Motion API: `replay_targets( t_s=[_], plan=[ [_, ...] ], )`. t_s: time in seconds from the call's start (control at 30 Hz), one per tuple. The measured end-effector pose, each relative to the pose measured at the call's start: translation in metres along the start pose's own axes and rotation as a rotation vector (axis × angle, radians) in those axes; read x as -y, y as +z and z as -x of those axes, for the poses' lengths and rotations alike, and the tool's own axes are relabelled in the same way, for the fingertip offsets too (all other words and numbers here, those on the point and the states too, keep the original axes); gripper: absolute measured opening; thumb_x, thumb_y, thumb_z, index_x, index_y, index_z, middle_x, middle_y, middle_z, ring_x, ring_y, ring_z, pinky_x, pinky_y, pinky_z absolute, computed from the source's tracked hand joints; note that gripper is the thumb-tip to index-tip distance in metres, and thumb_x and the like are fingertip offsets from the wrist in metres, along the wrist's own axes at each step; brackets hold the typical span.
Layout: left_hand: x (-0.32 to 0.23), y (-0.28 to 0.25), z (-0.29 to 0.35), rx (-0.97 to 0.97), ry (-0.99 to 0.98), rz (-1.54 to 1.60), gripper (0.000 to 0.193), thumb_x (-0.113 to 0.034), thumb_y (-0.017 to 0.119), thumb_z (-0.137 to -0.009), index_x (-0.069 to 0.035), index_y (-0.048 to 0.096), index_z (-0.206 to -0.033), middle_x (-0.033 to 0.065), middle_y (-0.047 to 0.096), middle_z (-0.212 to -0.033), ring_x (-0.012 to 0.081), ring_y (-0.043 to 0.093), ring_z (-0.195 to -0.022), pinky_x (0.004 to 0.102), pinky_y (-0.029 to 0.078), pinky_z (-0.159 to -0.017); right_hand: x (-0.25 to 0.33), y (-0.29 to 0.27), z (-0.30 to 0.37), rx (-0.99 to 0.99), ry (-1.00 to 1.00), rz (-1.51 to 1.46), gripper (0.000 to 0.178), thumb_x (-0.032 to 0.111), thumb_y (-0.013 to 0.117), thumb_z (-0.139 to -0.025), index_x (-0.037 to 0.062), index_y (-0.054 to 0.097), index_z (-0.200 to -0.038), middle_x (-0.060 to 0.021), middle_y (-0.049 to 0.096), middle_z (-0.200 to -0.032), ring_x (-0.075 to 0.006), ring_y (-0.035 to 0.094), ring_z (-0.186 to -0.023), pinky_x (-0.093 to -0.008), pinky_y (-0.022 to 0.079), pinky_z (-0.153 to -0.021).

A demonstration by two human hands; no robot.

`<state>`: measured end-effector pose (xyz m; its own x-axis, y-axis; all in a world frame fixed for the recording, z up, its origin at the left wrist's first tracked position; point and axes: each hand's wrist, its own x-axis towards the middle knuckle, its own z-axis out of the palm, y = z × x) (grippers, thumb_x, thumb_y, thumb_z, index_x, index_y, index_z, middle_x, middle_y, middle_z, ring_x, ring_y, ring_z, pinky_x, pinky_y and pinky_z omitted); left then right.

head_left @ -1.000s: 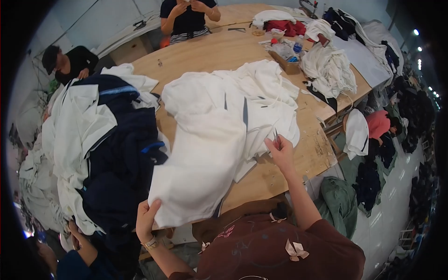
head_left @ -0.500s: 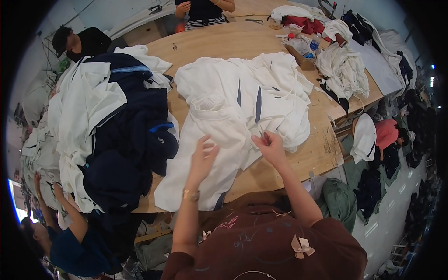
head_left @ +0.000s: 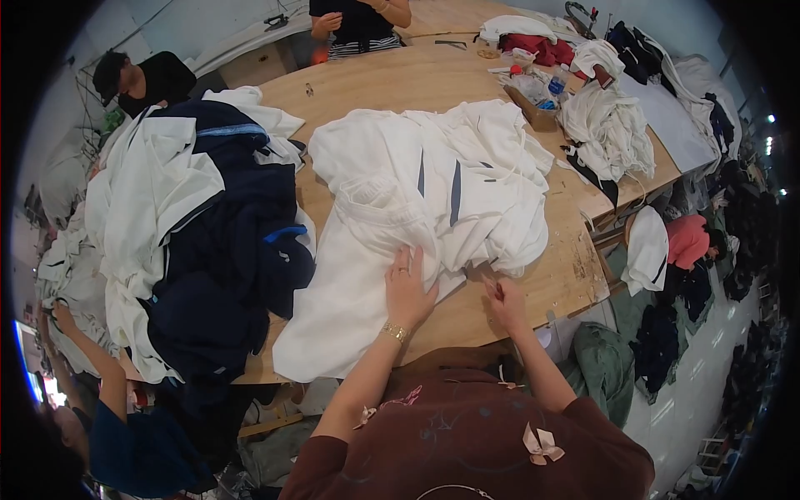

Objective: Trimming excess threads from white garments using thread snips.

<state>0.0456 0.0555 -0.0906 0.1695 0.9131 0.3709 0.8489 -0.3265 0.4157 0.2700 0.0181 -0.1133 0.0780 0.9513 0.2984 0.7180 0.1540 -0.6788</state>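
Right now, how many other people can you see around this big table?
4, maybe more hidden: one in a black top at the far left, one in a dark top at the far end, a blue sleeve lower left, and one in pink at the right.

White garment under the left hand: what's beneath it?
The wooden table shows around the white garment. The left hand presses flat on top. Anything between cloth and tabletop is covered.

A large round wooden worktop (head_left: 433,83) fills the middle of the room; pale walls (head_left: 167,25) rise behind it at the far side; a grey floor (head_left: 700,400) runs along the right, strewn with heaped clothing (head_left: 667,333); small bright lights (head_left: 768,146) shine at the right edge.
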Motion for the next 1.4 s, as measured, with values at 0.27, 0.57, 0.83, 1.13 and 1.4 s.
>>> replay_targets(
  t_s=[0.27, 0.57, 0.83, 1.13, 1.4],
  plan=[
    [-0.002, 0.003, 0.003, -0.023, -0.008, -0.051, 0.072, -0.03, 0.066, -0.071, 0.0, 0.038, -0.13, 0.0239, 0.036, -0.134, 0.0337, 0.036, -0.124, 0.042, 0.028, -0.098, 0.008, 0.008, 0.014, -0.115, -0.063, 0.123, 0.02, 0.017, 0.066, -0.071, 0.0057, 0.049, -0.068, -0.0125, 0.049, -0.064, -0.0336, 0.05, -0.058, -0.0419, 0.038, -0.05],
    [-0.004, 0.008, 0.004, 0.013, -0.006, -0.027, 0.073, -0.029, 0.064, -0.071, 0.001, 0.036, -0.132, 0.0244, 0.034, -0.135, 0.0345, 0.031, -0.127, 0.0443, 0.026, -0.1, 0.006, 0.003, 0.018, -0.057, -0.036, 0.148, 0.019, 0.02, 0.066, -0.07, 0.0075, 0.052, -0.075, -0.0119, 0.053, -0.072, -0.0343, 0.054, -0.064, -0.0433, 0.041, -0.054],
    [-0.004, 0.012, -0.001, -0.019, 0.018, -0.027, 0.071, -0.028, 0.064, -0.071, 0.001, 0.037, -0.131, 0.0243, 0.035, -0.135, 0.0352, 0.033, -0.126, 0.0449, 0.027, -0.099, 0.007, 0.0, 0.012, 0.004, -0.046, 0.167, 0.019, 0.021, 0.063, -0.073, 0.0068, 0.051, -0.073, -0.0114, 0.054, -0.073, -0.0326, 0.056, -0.069, -0.0429, 0.044, -0.059],
    [0.003, 0.012, 0.008, -0.061, 0.048, -0.074, 0.062, -0.029, 0.063, -0.078, -0.001, 0.041, -0.129, 0.0251, 0.039, -0.132, 0.0367, 0.037, -0.122, 0.0448, 0.029, -0.098, 0.009, 0.0, 0.016, -0.008, -0.058, 0.044, 0.017, 0.019, 0.063, -0.072, 0.0065, 0.052, -0.073, -0.0121, 0.055, -0.072, -0.0328, 0.055, -0.068, -0.0429, 0.043, -0.059],
    [0.008, 0.018, 0.009, -0.027, -0.029, 0.025, 0.049, -0.026, 0.059, -0.084, -0.001, 0.045, -0.125, 0.0238, 0.04, -0.132, 0.0358, 0.039, -0.121, 0.0446, 0.029, -0.099, 0.009, -0.007, 0.014, 0.047, -0.014, 0.031, 0.017, 0.019, 0.063, -0.073, 0.0067, 0.053, -0.079, -0.0103, 0.056, -0.076, -0.0308, 0.058, -0.071, -0.0407, 0.046, -0.062]
  ],
)
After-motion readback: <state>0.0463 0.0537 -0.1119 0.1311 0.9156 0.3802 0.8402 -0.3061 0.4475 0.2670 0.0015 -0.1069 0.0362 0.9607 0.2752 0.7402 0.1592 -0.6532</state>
